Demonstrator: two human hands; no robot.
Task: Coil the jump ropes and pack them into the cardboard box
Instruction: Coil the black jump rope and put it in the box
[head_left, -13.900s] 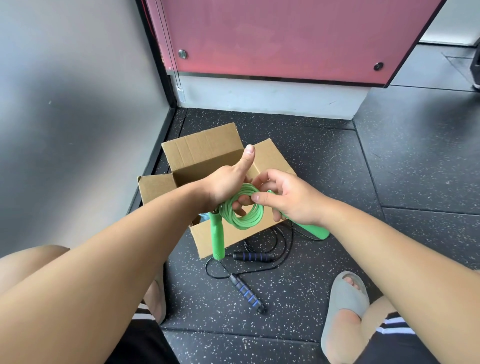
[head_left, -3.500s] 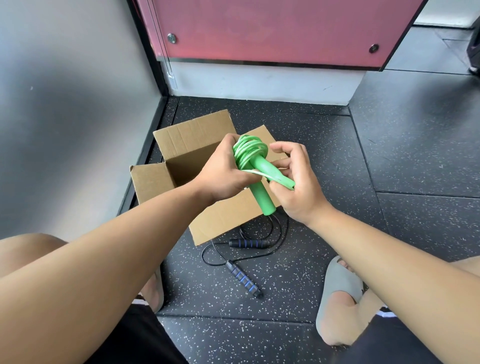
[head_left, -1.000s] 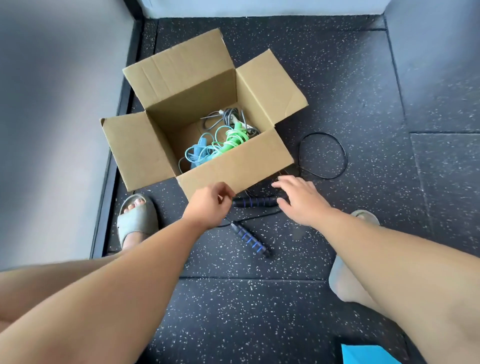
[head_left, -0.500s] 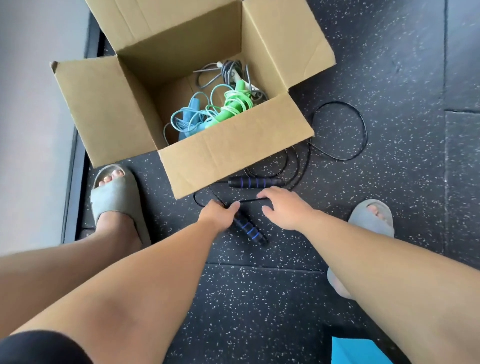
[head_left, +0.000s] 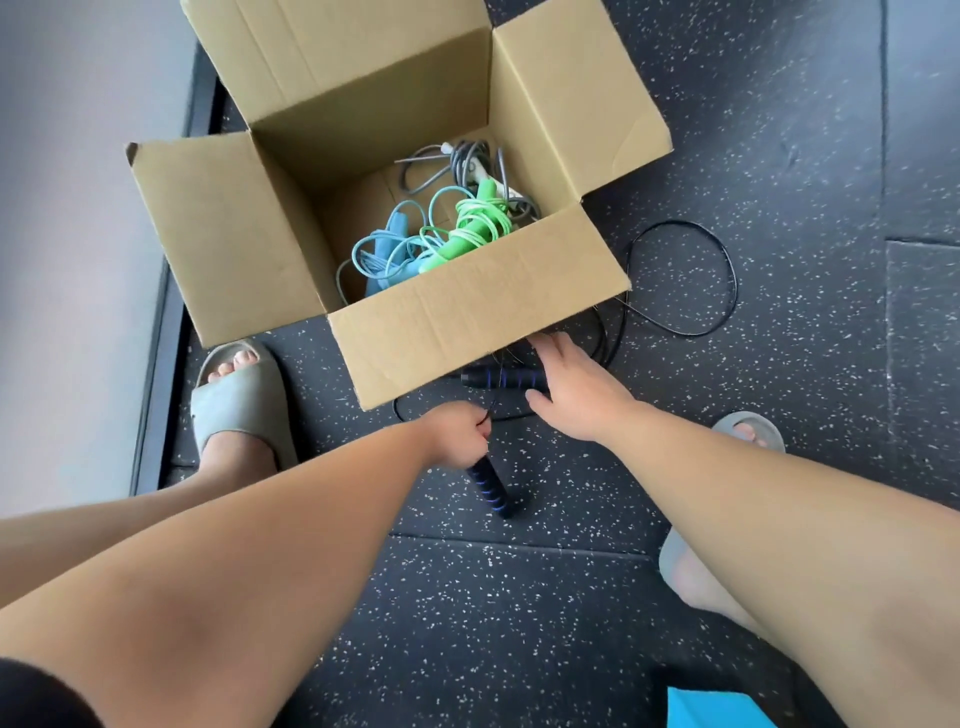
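An open cardboard box (head_left: 467, 332) stands on the dark floor. Inside lie a coiled green jump rope (head_left: 475, 226), a light blue rope (head_left: 387, 254) and a grey one (head_left: 462, 161). A black jump rope with black-and-blue handles lies loose in front of the box, its cord looping out to the right (head_left: 722, 270). My left hand (head_left: 460, 434) grips the top of the nearer handle (head_left: 491, 491) where the cord leaves it. My right hand (head_left: 576, 389) lies over the end of the other handle (head_left: 498, 378), thumb and fingers spread on either side of it.
A grey wall with a dark baseboard (head_left: 156, 364) runs along the left, close to the box. My feet in grey slides stand at left (head_left: 236, 400) and right (head_left: 748, 431). A bright blue object (head_left: 717, 709) shows at the bottom edge.
Since 0.5 s ago my left hand has closed around the nearer handle's top. My right hand has moved up onto the other handle. The green rope, held earlier, lies in the box.
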